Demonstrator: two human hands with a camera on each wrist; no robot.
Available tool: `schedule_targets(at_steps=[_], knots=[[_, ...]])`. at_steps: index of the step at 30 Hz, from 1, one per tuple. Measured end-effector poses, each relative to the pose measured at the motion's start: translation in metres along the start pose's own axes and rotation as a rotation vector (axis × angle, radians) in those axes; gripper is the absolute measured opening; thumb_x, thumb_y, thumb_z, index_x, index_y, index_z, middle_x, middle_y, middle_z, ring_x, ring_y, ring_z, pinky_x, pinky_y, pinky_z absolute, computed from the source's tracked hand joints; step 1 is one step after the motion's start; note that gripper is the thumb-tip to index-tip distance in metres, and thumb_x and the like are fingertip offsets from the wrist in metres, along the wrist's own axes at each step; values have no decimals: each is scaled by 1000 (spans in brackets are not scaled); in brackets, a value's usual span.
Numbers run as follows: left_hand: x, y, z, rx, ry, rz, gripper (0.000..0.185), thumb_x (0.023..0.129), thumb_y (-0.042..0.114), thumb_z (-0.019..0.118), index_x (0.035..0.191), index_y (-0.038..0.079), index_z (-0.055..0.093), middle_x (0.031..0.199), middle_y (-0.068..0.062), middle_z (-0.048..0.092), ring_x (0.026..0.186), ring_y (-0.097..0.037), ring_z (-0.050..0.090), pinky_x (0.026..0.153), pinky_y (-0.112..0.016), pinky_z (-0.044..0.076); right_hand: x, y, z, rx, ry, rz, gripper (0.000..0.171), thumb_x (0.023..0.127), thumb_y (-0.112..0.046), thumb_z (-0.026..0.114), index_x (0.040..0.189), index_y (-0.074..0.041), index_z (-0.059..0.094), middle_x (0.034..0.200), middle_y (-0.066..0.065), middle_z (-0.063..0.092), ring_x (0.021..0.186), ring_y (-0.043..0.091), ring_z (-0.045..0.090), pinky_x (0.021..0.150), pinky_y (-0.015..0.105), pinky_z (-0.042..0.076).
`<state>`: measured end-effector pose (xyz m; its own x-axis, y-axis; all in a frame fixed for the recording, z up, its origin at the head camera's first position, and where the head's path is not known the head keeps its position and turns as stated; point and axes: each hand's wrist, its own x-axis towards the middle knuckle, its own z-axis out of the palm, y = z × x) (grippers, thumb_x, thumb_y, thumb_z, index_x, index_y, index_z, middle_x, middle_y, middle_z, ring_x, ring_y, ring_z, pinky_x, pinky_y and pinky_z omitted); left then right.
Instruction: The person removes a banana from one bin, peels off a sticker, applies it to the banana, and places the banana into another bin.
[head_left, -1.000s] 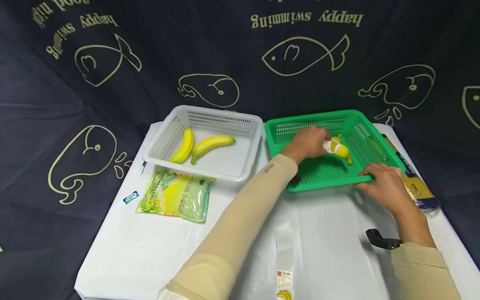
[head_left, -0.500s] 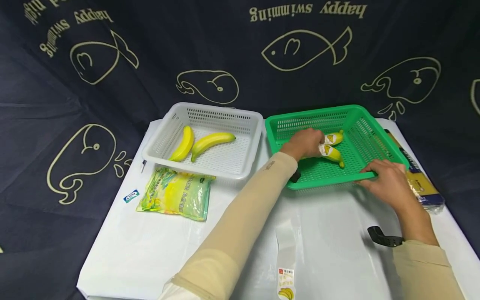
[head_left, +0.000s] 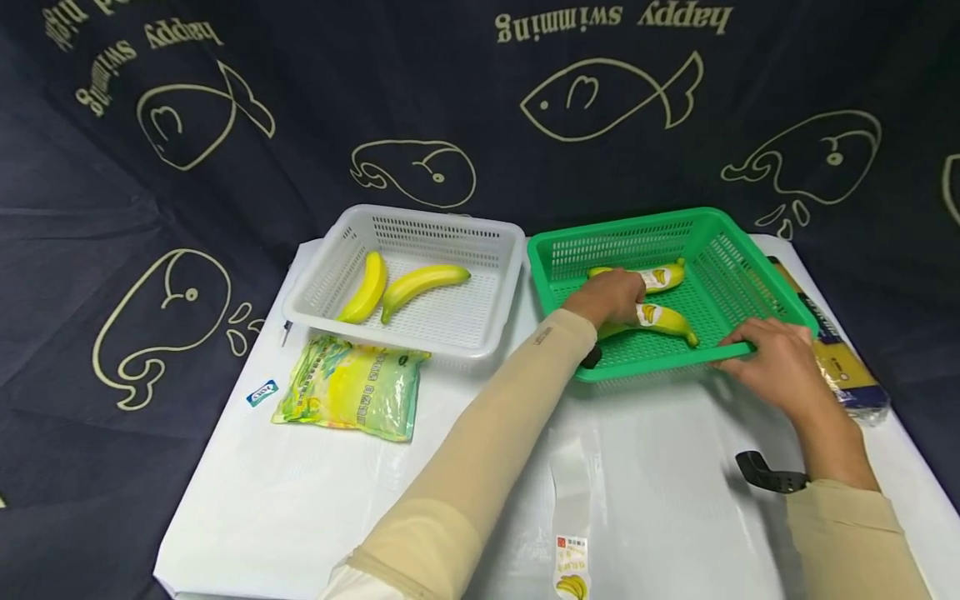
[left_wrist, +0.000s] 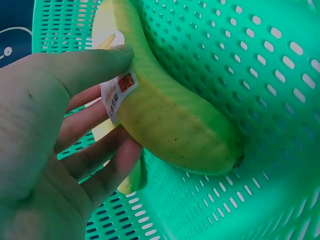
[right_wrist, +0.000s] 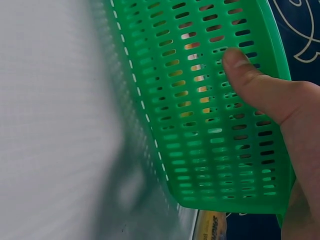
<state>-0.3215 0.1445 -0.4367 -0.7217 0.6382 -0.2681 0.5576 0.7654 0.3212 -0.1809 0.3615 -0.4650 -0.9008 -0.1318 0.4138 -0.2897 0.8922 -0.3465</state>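
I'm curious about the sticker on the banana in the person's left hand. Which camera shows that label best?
The left wrist view: the label fills the frame up close on the banana, pinched by the left hand. The head view shows it only as a tiny white patch. The right wrist view shows just the green basket.

white table [head_left: 315, 500], set vs dark fish-print cloth. directly on it: white basket [head_left: 324, 283] back-left, green basket [head_left: 645, 367] just beside it to the rt. green-yellow packet [head_left: 348, 390] lies in front of white basket, touching its front edge; small blue-white label [head_left: 261, 393] near packet's left. clear strip w/ banana sticker [head_left: 570, 533] near front edge. pkg w/ yellow print [head_left: 843, 371] at rt edge, beside green basket.
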Motion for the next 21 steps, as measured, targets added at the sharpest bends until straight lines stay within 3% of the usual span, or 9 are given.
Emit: schedule_targets(at_steps=[3, 9, 11, 15, 21], knots=[[-3, -3, -6, -23, 10, -4, 33, 86, 31, 73, 117, 24, 67, 114, 11, 58, 102, -7, 50, 84, -22, 42, 2, -2, 1, 6, 3, -4, 27, 58, -12, 88, 76, -8, 68, 84, 11, 66, 83, 32, 55, 77, 51, 25], [-14, -6, -25, -108, 66, 23, 40, 86, 30, 73, 124, 21, 63, 112, 10, 57, 96, -5, 52, 80, -19, 41, 5, -5, 1, 21, 9, -2, 26, 59, -11, 88, 77, -8, 69, 85, 12, 66, 83, 33, 55, 78, 51, 25], [-18, -6, -31, -131, 68, 23, 46, 86, 31, 73, 130, 23, 60, 118, 11, 58, 103, -4, 53, 82, -18, 42, 5, -6, 1, 20, 5, 3, 26, 59, -11, 88, 77, -8, 69, 85, 12, 66, 84, 32, 55, 78, 51, 25], [-27, -5, -39, -150, 51, 43, 45, 88, 31, 71, 131, 22, 60, 120, 11, 58, 107, -3, 53, 84, -17, 42, 3, -5, 1, 14, -1, 6, 26, 60, -11, 87, 77, -8, 69, 87, 13, 67, 85, 33, 55, 78, 51, 24], [-47, -1, -48, -187, 65, 126, 42, 90, 31, 68, 130, 21, 60, 118, 10, 60, 106, -3, 54, 84, -16, 41, -2, -1, -2, 11, -20, 32, 26, 62, -11, 87, 79, -6, 69, 90, 16, 66, 88, 36, 55, 78, 53, 23]])
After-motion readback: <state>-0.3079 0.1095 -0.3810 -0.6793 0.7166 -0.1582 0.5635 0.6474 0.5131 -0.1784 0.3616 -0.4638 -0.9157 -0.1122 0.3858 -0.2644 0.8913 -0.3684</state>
